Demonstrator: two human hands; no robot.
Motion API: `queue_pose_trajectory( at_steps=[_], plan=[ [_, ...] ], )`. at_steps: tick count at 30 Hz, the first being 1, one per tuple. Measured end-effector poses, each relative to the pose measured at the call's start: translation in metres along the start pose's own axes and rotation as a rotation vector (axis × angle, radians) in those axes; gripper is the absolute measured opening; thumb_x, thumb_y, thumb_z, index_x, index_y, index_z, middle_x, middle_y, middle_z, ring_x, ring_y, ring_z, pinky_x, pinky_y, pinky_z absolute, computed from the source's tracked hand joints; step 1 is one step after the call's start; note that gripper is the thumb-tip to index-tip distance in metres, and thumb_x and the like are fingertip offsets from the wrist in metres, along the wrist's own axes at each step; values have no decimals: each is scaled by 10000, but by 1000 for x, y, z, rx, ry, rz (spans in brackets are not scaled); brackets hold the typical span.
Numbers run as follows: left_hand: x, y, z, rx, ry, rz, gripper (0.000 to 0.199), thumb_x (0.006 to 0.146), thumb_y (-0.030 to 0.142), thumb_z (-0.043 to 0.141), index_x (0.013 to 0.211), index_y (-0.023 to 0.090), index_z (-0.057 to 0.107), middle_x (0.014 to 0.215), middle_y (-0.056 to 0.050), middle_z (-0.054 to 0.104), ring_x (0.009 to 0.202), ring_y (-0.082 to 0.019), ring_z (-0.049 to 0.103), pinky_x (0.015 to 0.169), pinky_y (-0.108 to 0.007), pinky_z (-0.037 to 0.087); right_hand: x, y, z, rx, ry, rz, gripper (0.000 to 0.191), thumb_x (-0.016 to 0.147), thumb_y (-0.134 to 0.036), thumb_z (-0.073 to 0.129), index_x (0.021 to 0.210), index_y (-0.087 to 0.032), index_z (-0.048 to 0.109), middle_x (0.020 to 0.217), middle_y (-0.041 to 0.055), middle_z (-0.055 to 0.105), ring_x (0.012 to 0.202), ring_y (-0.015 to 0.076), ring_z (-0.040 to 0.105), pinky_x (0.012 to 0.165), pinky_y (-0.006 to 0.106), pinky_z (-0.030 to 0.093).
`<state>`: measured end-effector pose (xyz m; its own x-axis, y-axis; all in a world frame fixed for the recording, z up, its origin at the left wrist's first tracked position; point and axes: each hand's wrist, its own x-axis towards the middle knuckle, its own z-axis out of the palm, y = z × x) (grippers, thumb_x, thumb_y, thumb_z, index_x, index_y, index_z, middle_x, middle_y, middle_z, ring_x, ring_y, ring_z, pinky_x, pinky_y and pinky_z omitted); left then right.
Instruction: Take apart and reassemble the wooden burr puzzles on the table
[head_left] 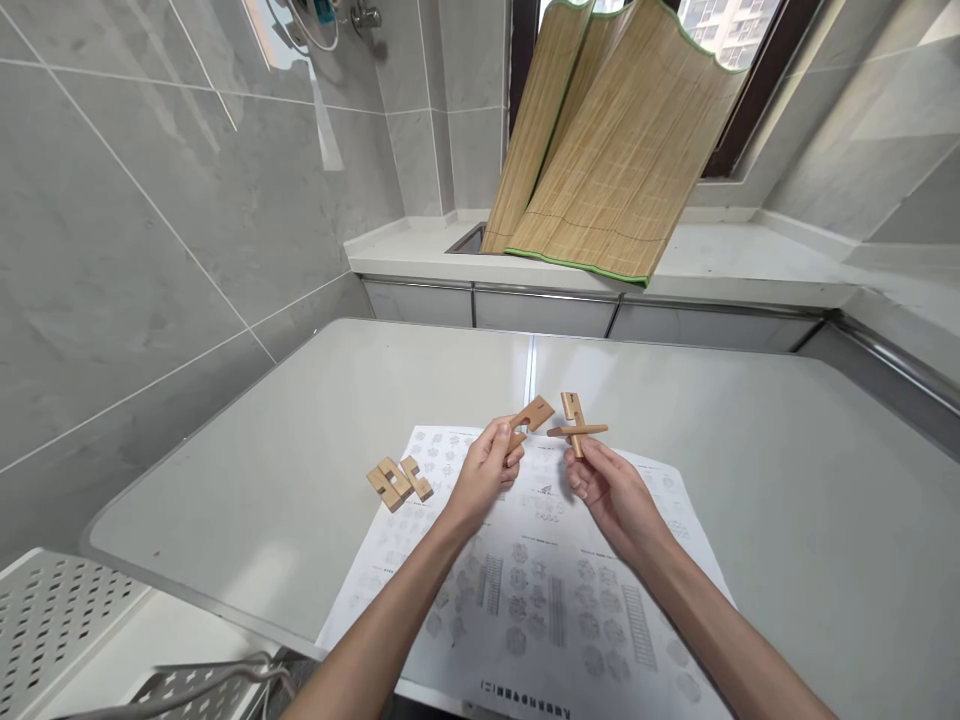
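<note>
My left hand [491, 465] is closed on a notched wooden puzzle piece [536, 411], which points up and to the right from the fingers. Opposite it, my right hand [606, 485] pinches the lower end of an upright wooden piece [573, 408]. A second, thinner-looking wooden piece [589, 430] crosses that one, so the two form a cross shape. A small gap separates what the two hands hold. Several more notched wooden pieces [394, 482] lie grouped on the table at the left, beside and partly over the paper's edge.
A large printed sheet [555, 600] with small diagrams lies under my hands on the white table [262, 480]. Behind the table is a counter [720, 255] with a folded bamboo mat [607, 150] leaning at the window. A perforated white rack [67, 620] stands at the lower left.
</note>
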<state>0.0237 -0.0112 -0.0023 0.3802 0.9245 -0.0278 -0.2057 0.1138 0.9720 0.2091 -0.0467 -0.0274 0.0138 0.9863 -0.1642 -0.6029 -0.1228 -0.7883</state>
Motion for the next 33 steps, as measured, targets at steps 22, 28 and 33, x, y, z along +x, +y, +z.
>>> queue_pose_trajectory(
  at_steps=[22, 28, 33],
  plan=[
    [-7, 1, 11, 19, -162, 34, 470, 1011, 590, 524, 1262, 193, 537, 648, 76, 402, 527, -91, 267, 521, -231, 227, -8, -2, 4, 97, -230, 234, 360, 900, -385, 796, 700, -172, 587, 642, -52, 466, 480, 57, 274, 476, 200, 330],
    [-4, -8, 12, 16, -147, 29, 403, 999, 610, 525, 1120, 235, 439, 647, 95, 456, 482, -72, 247, 495, -216, 210, -12, -1, 5, 48, -304, 226, 285, 927, -375, 761, 793, -173, 613, 692, -47, 472, 465, 47, 312, 469, 210, 268],
    [-6, -7, 14, 92, -129, 76, 358, 1021, 559, 522, 979, 207, 476, 605, 95, 406, 533, -83, 312, 549, -225, 263, -13, -5, 0, -45, -408, 263, 225, 981, -404, 683, 978, -184, 639, 708, -53, 441, 462, 55, 311, 471, 229, 264]
  ],
)
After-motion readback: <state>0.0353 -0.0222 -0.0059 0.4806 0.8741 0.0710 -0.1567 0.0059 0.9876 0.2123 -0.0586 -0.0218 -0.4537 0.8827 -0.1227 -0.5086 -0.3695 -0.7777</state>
